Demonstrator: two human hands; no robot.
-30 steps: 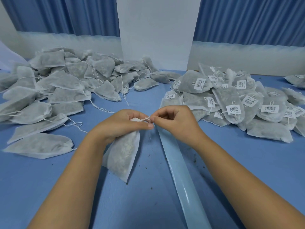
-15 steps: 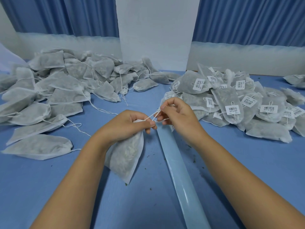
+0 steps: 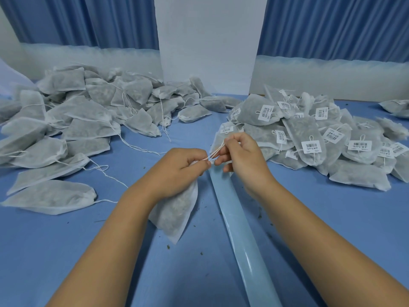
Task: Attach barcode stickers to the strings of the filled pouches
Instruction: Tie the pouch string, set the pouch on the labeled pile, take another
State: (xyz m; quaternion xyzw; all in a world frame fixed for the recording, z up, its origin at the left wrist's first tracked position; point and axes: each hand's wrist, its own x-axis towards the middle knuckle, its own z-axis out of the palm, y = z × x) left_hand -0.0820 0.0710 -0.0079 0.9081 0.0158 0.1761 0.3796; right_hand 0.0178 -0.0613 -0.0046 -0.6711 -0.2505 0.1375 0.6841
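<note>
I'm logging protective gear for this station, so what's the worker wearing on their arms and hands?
Nothing visible. The left hand and right hand are ungloved, with no rings; the left forearm and right forearm are bare to the frame's edge, no sleeves, watch or bracelets.

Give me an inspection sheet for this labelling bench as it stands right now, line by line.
Surface: blue table, speckled with dark crumbs.
Job's things: one white mesh filled pouch hangs from the left hand; its white string runs across to the right hand, with a small barcode sticker at the fingertips. Unlabelled pouch pile on the left, labelled pouch pile on the right.
Clutter: long pale blue glossy strip lying along the table's middle.
Hands: left hand grips the pouch's neck; right hand pinches the string.
Cables: nothing seen.
Surroundings: blue curtains, white pillar.
</note>
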